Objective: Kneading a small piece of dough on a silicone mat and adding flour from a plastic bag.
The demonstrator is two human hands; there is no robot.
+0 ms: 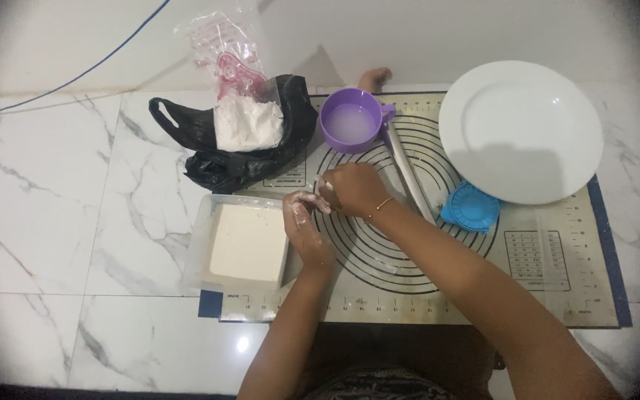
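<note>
Both hands meet over the baking mat [557,296] on the marble floor [53,222]: right hand [353,189] curled shut, seemingly pinching something small and pale, unclear what; left hand [305,226], floury, fingers loosely bent beside it. One dough tray [201,244] close left, one purple cup [351,118], one white plate [520,133], one blue press [472,209].

We counted one white plate [521,132], one purple cup [352,119], one blue dumpling press [471,207], one metal rolling pin [409,174], one clear tray [244,243], one black bag [231,159], one clear flour bag [242,96], one baking mat [542,274] and two hands [353,189].
</note>
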